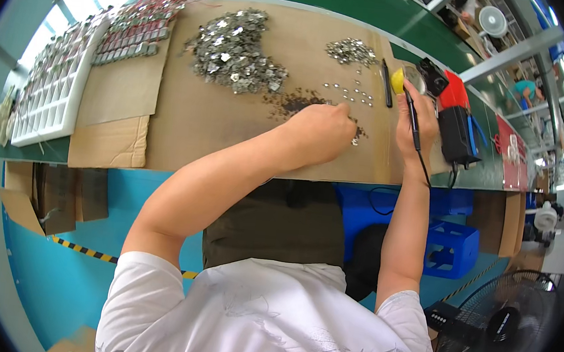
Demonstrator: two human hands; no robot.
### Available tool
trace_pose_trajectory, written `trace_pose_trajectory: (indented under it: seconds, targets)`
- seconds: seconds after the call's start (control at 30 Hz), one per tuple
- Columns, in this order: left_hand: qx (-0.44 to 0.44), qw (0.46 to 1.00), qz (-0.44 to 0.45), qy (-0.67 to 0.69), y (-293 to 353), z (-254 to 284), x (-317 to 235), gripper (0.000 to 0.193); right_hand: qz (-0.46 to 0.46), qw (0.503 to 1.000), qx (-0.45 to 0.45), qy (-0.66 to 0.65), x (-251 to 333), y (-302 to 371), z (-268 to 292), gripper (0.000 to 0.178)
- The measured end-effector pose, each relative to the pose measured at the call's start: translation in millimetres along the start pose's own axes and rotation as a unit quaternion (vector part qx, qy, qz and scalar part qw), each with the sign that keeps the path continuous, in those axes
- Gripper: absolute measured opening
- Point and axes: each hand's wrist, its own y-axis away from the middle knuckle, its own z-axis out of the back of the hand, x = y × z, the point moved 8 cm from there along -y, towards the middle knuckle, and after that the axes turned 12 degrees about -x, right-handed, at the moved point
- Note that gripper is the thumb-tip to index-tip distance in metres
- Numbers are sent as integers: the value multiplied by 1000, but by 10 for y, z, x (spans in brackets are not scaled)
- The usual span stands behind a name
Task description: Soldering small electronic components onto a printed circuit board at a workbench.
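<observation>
My right hand (416, 124) grips a corded black soldering iron (413, 112), its front end by a yellow sponge (398, 80). My left hand (320, 131) is closed in a pinch low over the cardboard-covered bench; whatever its fingers hold is hidden. Around that hand lie scattered tiny dark brown parts (296, 103), with a small shiny metal piece (355, 142) just beside the fingers. Several small silver pieces (356, 91) are laid out in loose rows beyond it, in front of a small pile of silver parts (350, 51). A black pen-like tool (387, 83) lies left of the sponge.
A large heap of flat metal pieces (236, 53) covers the middle left. At far left stand a white divided tray (51, 103) and rows of wired parts (136, 36) on cardboard. A black box (459, 135) and red container (454, 91) flank my right hand.
</observation>
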Motion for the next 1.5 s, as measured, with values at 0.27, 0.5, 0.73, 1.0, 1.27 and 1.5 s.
trace_pose_trajectory:
  seconds: [0.27, 0.5, 0.73, 1.0, 1.27, 1.5]
  targets:
    - [-22, 999, -26, -10, 61, 36, -8, 13, -223, 875, 255, -345, 725, -297, -1080, 23]
    - [-85, 995, -54, -20, 52, 22, -29, 11, -118, 854, 389, -326, 1212, -378, -1634, 36]
    - [-25, 999, -28, 8, 40, 49, -23, 12, -105, 857, 394, -315, 1230, -357, -1724, 36]
    - [0, 1000, -13, 18, 34, -18, -10, 11, -186, 898, 293, -271, 765, -330, -1291, 44]
    - [10, 1000, -7, 3, -1, 27, 36, 13, -82, 977, 134, -144, 491, 88, -100, 38]
    - [12, 998, 41, 38, 31, -76, 148, 20, -22, 988, 115, -104, 577, 451, 220, 35]
